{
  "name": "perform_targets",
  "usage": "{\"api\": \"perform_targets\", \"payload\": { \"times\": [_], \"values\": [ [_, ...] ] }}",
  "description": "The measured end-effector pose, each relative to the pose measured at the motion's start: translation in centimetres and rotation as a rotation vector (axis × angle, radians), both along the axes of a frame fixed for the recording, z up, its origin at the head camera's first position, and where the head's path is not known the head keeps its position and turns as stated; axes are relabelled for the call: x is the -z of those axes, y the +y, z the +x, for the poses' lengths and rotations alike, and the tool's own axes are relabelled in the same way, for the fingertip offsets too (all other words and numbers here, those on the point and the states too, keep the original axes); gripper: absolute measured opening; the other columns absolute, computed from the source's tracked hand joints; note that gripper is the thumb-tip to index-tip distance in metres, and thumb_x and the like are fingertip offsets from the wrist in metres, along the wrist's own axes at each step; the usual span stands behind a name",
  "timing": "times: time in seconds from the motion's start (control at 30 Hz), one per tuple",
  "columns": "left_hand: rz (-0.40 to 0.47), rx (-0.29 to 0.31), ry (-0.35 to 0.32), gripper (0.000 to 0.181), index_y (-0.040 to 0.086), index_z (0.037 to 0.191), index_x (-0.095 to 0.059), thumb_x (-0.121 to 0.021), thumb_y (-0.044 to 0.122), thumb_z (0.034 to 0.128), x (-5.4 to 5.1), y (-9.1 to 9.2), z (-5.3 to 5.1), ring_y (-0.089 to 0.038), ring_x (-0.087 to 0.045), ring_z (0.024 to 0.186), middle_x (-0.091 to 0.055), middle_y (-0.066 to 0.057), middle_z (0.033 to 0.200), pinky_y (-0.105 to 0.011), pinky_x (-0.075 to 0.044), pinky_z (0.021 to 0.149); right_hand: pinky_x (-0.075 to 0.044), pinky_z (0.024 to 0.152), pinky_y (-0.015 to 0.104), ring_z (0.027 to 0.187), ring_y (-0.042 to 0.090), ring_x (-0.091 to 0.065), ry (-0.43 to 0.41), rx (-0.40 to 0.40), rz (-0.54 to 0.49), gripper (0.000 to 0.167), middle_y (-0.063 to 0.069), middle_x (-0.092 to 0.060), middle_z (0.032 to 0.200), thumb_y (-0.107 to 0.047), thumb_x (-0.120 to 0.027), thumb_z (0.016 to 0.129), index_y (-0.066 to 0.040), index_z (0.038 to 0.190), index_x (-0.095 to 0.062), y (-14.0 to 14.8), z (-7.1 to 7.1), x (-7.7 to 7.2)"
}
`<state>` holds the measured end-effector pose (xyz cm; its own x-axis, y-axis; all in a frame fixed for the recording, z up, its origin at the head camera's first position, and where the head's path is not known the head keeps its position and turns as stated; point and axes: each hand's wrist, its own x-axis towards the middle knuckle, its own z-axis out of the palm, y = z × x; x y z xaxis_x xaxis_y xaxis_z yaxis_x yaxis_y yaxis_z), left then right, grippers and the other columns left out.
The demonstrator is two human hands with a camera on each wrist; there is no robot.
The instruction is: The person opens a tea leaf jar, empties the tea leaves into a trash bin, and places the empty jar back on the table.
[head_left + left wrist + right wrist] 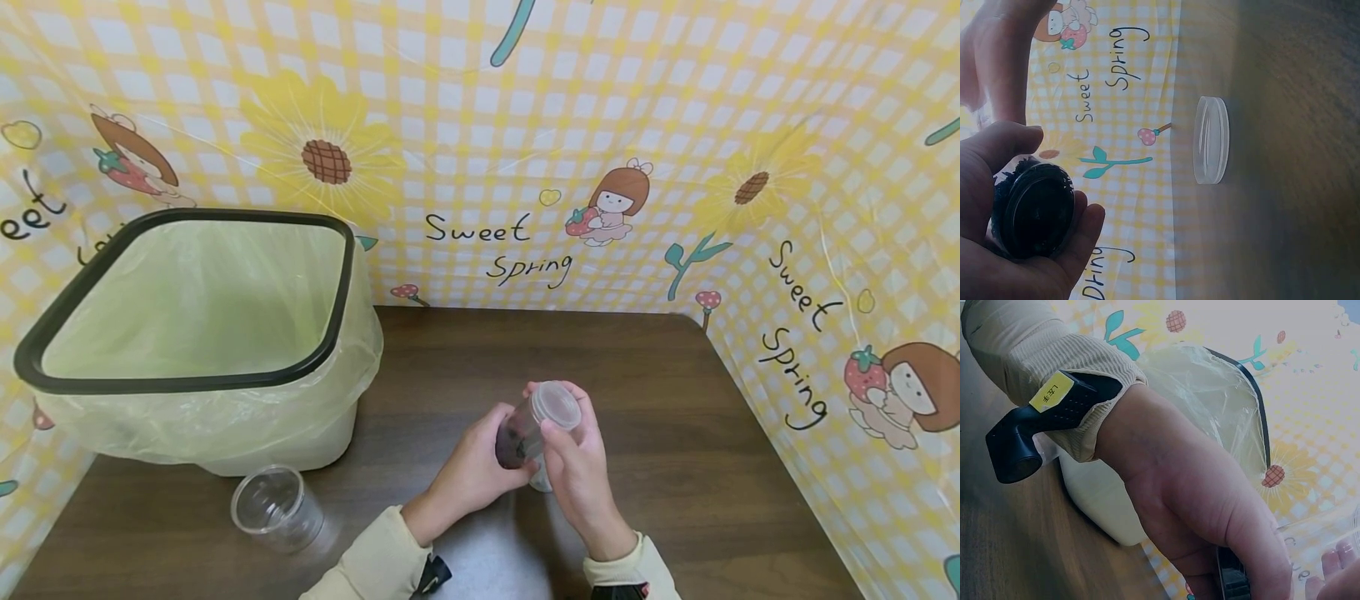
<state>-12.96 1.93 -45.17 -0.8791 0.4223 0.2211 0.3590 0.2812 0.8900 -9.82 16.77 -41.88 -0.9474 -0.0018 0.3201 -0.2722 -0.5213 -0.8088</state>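
My left hand grips the body of a clear jar, which is tilted above the wooden table. Dark flaky contents lie in its lower part; the left wrist view shows the jar's dark round base. Around the translucent top end is my right hand, its thumb at the near rim and fingers behind. Whether a cover or seal closes that end, I cannot tell. A clear round lid lies on the table, mostly hidden behind the hands in the head view. In the right wrist view, right fingers show beside the clear wall.
At the left stands a large bin with a dark rim and a pale green bag folded over it. A clear, empty-looking container stands in front of the bin. Yellow checked cloth lines the table's back and sides.
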Motion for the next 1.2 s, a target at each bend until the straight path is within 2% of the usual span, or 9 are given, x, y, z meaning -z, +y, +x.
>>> {"api": "perform_targets", "payload": {
  "times": [0.2,0.43,0.73,0.97,1.2],
  "values": [
    [0.001,-0.003,0.007,0.048,0.011,0.116,-0.058,-0.086,0.012,0.0776,-0.08,-0.02,-0.02,-0.016,-0.06,0.098,-0.064,0.001,0.107,-0.039,-0.05,0.09,-0.039,0.108,0.03,0.125,0.024,-0.054,0.031,-0.022,-0.008,0.04,0.011,-0.062,0.129,0.007,-0.051,0.095,-0.006,0.132,-0.042,0.06,-0.05,-0.05],
    [-0.004,-0.002,-0.017,0.047,0.012,0.116,-0.057,-0.085,0.012,0.0783,-0.15,0.04,0.03,-0.017,-0.059,0.098,-0.064,0.001,0.109,-0.04,-0.049,0.091,-0.038,0.11,0.03,0.126,0.024,-0.053,0.063,-0.034,-0.002,0.042,0.013,-0.06,0.131,0.008,-0.048,0.096,-0.005,0.135,-0.041,0.08,-0.08,-0.07],
    [-0.005,-0.007,-0.006,0.048,0.012,0.116,-0.058,-0.086,0.012,0.0771,-0.08,0.02,0.12,-0.016,-0.058,0.096,-0.063,0.002,0.106,-0.037,-0.049,0.087,-0.038,0.111,0.031,0.126,0.024,-0.054,0.067,-0.027,-0.013,0.043,0.013,-0.06,0.131,0.006,-0.048,0.096,-0.007,0.137,-0.041,0.06,-0.15,0.05],
    [-0.017,-0.01,-0.006,0.049,0.012,0.117,-0.057,-0.086,0.014,0.0776,0.03,0.01,0.14,-0.017,-0.058,0.096,-0.062,0.002,0.105,-0.037,-0.049,0.087,-0.038,0.113,0.031,0.125,0.024,-0.055,0.04,-0.018,-0.025,0.041,0.013,-0.061,0.13,0.004,-0.046,0.097,-0.009,0.135,-0.042,-0.03,-0.03,-0.12],
    [-0.007,-0.016,-0.001,0.049,0.013,0.116,-0.058,-0.086,0.013,0.077,0.12,0.04,0.13,-0.016,-0.059,0.096,-0.063,0.003,0.105,-0.035,-0.049,0.086,-0.039,0.112,0.033,0.126,0.025,-0.056,0.081,-0.032,-0.015,0.039,0.013,-0.06,0.131,0.002,-0.043,0.099,-0.008,0.136,-0.041,0.4,-0.22,0.06]
  ]
}}
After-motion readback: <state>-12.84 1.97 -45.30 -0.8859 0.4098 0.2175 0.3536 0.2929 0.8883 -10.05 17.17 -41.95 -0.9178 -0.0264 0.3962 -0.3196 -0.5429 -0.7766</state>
